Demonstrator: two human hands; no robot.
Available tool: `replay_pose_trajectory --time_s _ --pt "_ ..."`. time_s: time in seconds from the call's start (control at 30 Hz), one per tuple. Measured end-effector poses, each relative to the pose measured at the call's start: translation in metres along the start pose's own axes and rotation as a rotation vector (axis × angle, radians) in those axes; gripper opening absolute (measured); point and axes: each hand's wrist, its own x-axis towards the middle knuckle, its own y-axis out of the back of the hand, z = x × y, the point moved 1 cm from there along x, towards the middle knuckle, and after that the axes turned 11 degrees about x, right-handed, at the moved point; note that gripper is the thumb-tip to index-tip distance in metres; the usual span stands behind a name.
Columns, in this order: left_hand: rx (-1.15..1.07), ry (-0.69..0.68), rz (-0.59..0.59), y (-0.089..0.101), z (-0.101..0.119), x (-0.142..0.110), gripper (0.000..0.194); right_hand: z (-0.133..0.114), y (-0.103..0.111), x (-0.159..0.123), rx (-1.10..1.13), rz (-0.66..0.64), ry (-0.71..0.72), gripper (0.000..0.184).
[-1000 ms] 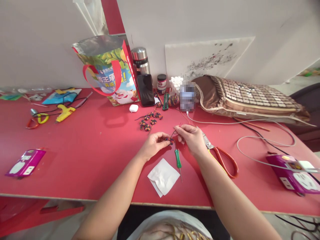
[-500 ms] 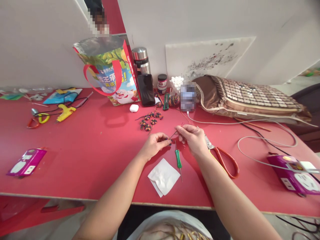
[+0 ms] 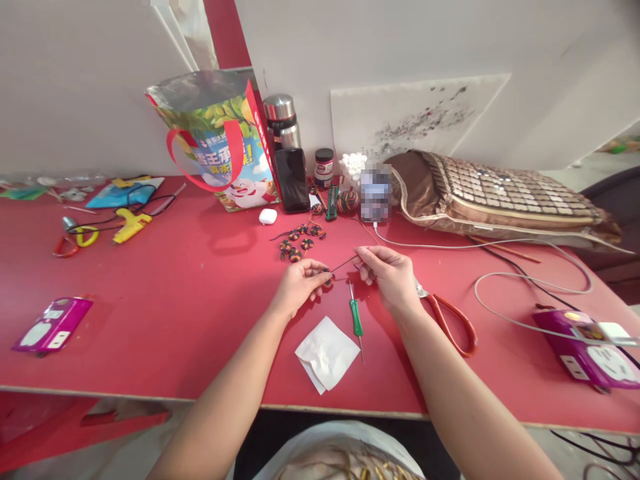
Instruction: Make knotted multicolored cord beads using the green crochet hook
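Note:
Between thumb and fingers, my left hand (image 3: 303, 285) pinches a small dark multicoloured yarn piece (image 3: 329, 280). My right hand (image 3: 385, 272) is closed on a thin dark strand (image 3: 346, 263), which stretches taut across to the yarn piece. Whether it is yarn or a fine needle is too small to tell. Just below the hands lies a green-handled screwdriver-like tool (image 3: 356, 319) with a thin metal shaft at both ends. A folded white tissue (image 3: 327, 355) is beside it. Several knotted yarn pieces (image 3: 296, 244) lie beyond my left hand. Orange-handled pliers (image 3: 453, 325) rest by my right forearm, partly hidden.
At the back stand a colourful bag (image 3: 225, 147), a steel flask (image 3: 283, 123), a black phone (image 3: 293, 180), a jar (image 3: 325, 167) and a yarn ball (image 3: 348, 201). A white cable (image 3: 440, 247) runs right past a brown cushion (image 3: 520, 197). A yellow glue gun (image 3: 131, 225) lies left.
My left hand has shifted slightly left with the yarn piece, so the strand between the hands is longer and straighter. The person behind the partition has moved mostly out of sight.

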Motion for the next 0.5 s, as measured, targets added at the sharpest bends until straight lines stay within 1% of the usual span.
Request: replay_pose_trajectory --time_s 0.1,0.23,0.3,0.4,0.5 --pt "0.000 -0.011 0.092 0.003 -0.001 0.001 0.023 -0.001 -0.001 0.000 0.037 0.007 0.002 0.028" --pt "-0.039 -0.022 0.122 0.002 0.000 0.004 0.020 -0.003 -0.003 -0.002 0.117 -0.063 0.011 0.032" --pt "-0.062 -0.018 0.136 0.000 0.004 0.007 0.017 -0.004 -0.004 -0.003 0.138 -0.090 0.021 0.034" --pt "-0.047 -0.015 0.131 -0.003 0.023 0.016 0.011 -0.005 -0.002 -0.002 0.149 -0.043 0.068 0.029" --pt "-0.002 -0.075 0.124 -0.004 0.056 0.029 0.009 -0.009 0.003 0.002 0.186 0.074 0.140 0.024"
